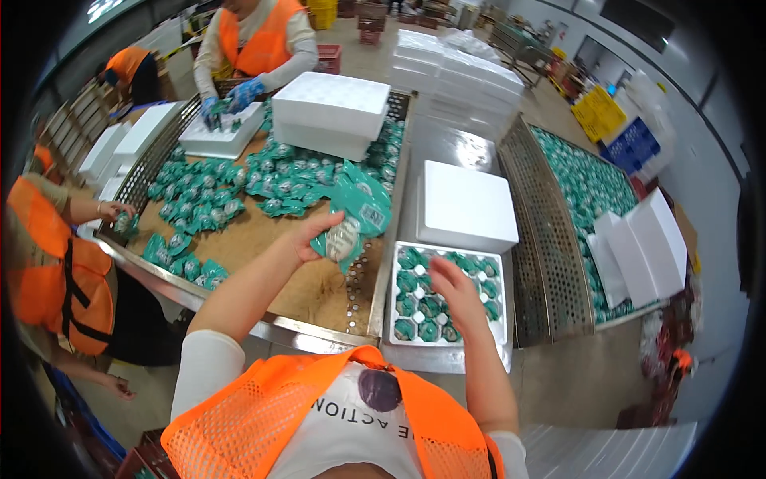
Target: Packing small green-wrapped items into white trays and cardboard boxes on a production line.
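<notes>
In my left hand [317, 236] is a green plastic-wrapped round item [344, 238], with a loose piece of wrapper standing up from it; it is held over the near right part of a brown-bottomed sorting table. My right hand [458, 290], somewhat blurred, hovers over a white foam tray [502, 299] with its fingers apart and nothing seen in them. Green-wrapped items [429, 307] sit in the tray's round compartments. Many more green-wrapped items [203, 191] lie loose on the sorting table. A closed white foam box [470, 203] stands just beyond the tray.
Foam boxes [329, 111] are stacked on the table's far side. A co-worker's blue-gloved hands [245, 94] work at another foam tray [221, 141]. At the left edge, another person's hand [119, 212] holds a wrapped item. A perforated metal wall [544, 239] borders a second full bin.
</notes>
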A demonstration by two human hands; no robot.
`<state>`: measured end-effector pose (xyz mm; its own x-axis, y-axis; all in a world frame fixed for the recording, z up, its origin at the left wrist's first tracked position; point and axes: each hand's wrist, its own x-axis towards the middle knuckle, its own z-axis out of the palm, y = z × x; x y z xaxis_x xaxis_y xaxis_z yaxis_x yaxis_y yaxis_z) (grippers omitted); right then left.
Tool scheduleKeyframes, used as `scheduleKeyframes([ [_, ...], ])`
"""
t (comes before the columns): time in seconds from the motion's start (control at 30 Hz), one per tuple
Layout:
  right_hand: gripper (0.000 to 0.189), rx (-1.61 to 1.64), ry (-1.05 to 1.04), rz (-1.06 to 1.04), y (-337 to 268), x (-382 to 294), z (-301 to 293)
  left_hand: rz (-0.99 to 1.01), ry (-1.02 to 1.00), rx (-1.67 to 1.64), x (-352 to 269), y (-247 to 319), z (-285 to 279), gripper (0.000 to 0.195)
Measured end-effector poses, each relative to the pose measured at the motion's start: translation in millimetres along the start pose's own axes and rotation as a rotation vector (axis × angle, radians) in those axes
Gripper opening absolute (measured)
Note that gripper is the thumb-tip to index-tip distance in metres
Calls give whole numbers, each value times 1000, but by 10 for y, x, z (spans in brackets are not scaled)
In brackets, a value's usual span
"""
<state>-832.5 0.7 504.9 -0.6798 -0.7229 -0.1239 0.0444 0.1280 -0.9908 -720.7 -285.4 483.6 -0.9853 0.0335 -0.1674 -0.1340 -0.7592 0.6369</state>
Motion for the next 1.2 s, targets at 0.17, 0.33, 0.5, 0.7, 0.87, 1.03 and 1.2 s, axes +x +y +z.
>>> scheduleKeyframes([
  [0.17,46,512,-413,7,-144,85,262,-206,-229,35,45,-501,476,40],
  [0.33,34,721,-332,31,29,-94,124,-380,-247,-49,85,-772,743,40],
  [0.5,32,922,-153,94,157,-116,-13,-376,-89,27,220,-918,860,47],
  [0.7,34,961,29,75,236,-126,-169,-448,-132,-11,443,-1058,1165,39],
  [0.87,39,996,208,47,316,-225,-444,-481,-98,97,483,-1180,1350,40],
  [1.03,33,890,102,91,594,-476,-948,-431,-106,-13,498,-1208,1125,47],
  [1.2,58,624,-229,171,565,-731,-1183,-446,-57,-165,703,-1293,1253,45],
])
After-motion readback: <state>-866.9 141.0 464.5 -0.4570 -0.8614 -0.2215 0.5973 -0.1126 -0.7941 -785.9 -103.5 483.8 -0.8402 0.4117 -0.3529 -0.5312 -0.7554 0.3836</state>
